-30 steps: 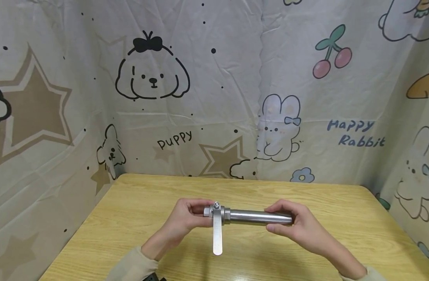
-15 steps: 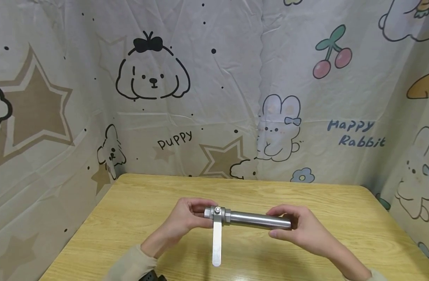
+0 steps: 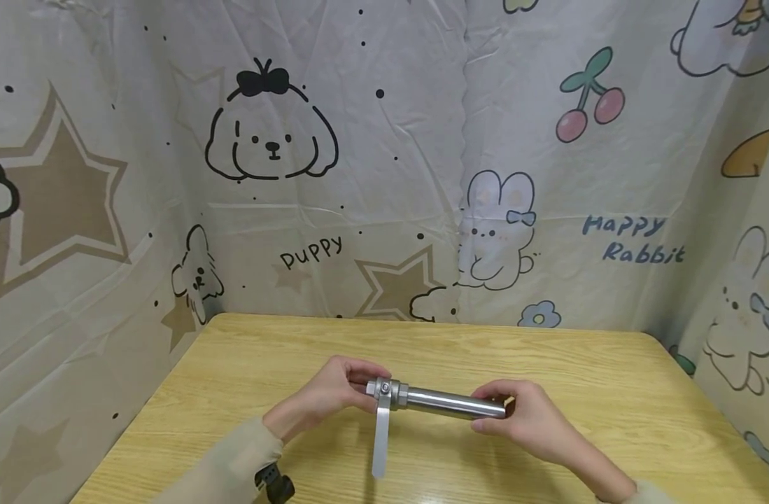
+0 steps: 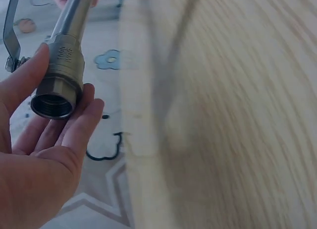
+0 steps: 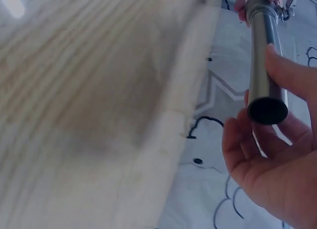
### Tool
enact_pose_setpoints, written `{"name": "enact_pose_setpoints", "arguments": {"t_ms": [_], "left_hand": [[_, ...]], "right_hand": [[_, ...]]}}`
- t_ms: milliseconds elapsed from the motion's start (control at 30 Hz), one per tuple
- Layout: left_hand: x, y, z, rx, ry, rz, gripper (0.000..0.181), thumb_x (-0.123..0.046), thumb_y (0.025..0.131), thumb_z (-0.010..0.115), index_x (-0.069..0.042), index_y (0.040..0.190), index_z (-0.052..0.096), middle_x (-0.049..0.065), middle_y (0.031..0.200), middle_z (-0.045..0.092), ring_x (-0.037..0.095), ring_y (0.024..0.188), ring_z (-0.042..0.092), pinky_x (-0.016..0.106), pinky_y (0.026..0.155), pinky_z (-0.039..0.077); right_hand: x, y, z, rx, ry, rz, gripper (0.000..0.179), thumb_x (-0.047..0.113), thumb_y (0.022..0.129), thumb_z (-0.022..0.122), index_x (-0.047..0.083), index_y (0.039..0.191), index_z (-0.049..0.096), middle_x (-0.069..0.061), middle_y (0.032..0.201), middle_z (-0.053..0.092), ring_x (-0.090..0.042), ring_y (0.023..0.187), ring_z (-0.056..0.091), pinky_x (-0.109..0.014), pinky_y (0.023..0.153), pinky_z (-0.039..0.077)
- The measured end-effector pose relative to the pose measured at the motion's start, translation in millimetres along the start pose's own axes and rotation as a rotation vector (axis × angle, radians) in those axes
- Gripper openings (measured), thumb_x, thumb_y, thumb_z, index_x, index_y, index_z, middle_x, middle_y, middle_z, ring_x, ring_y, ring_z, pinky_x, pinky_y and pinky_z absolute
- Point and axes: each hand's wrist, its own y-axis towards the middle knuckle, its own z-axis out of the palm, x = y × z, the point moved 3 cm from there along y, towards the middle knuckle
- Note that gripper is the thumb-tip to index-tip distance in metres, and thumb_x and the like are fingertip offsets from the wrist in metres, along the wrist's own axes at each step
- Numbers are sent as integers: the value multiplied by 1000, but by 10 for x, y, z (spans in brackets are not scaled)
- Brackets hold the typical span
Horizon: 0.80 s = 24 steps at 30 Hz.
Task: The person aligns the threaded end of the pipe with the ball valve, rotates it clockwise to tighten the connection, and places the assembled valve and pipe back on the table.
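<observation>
A steel ball valve (image 3: 393,393) with a flat lever handle (image 3: 381,437) is joined to a straight metal pipe (image 3: 453,402). Both are held above the table, the pipe sloping slightly down to the right. My left hand (image 3: 324,395) grips the valve body at its left end, thumb on the near side. In the left wrist view the valve's open threaded end (image 4: 53,106) faces the camera. Around the pipe's free end, my right hand (image 3: 532,420) holds with thumb and fingers. The pipe's hollow end (image 5: 267,111) shows in the right wrist view.
Below the hands is a wood-grain table (image 3: 264,343) with rounded far corners. A printed cloth (image 3: 384,175) with cartoon animals hangs behind it and along both sides. A black watch-like device (image 3: 274,483) is on the left wrist.
Both hands have lowered the valve and pipe a little, and the right end has dipped and shifted left. The lever handle now leans slightly left at its lower tip.
</observation>
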Motion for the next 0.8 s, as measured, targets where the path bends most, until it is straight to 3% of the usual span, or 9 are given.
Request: {"name": "enact_pose_setpoints", "arguments": {"t_ms": [300, 800], "left_hand": [[146, 96, -77, -4, 128, -8, 53, 18, 72, 82, 6, 123, 72, 14, 113, 77, 25, 99, 73, 36, 90, 61], [252, 145, -138, -10, 314, 19, 48, 16, 75, 85, -2, 119, 77, 7, 113, 77, 20, 99, 70, 33, 88, 59]], "right_hand": [[-171, 103, 164, -15, 7, 33, 32, 10, 77, 94, 3, 105, 78, -1, 92, 73, -15, 79, 63, -25, 65, 55], [-247, 146, 283, 11, -39, 85, 34, 7, 74, 95, 3, 104, 78, 0, 88, 72, -21, 78, 62, -24, 64, 52]]}}
